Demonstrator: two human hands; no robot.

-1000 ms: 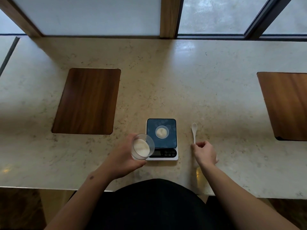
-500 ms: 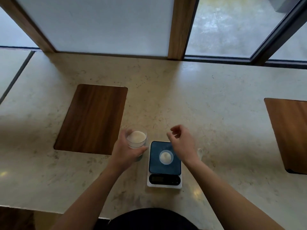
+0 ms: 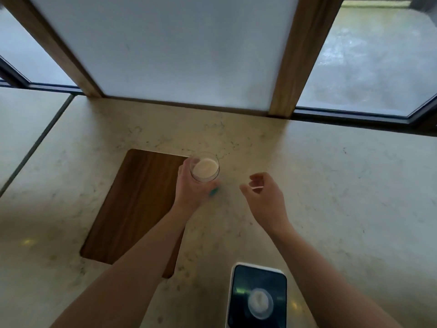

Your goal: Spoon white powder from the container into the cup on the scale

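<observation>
My left hand [image 3: 192,187] grips a clear container [image 3: 204,169] of white powder, upright, far out over the counter by the corner of a wooden inlay. To its right my right hand [image 3: 263,197] hovers with loosely curled, parted fingers and nothing in it. The scale [image 3: 257,295], dark-topped with a white rim, lies near the bottom edge of the view. A small clear cup [image 3: 260,303] with white powder in it stands on the scale. The spoon is out of view.
The marble counter [image 3: 343,197] runs back to a window wall with wooden posts [image 3: 294,55]. A dark wooden inlay [image 3: 134,204] lies flush in the counter under my left forearm. A seam [image 3: 35,140] crosses the counter at left.
My left hand has carried the container away from the scale toward the far side of the counter. My right hand left the spoon and moved forward, empty. The view tilted up.
</observation>
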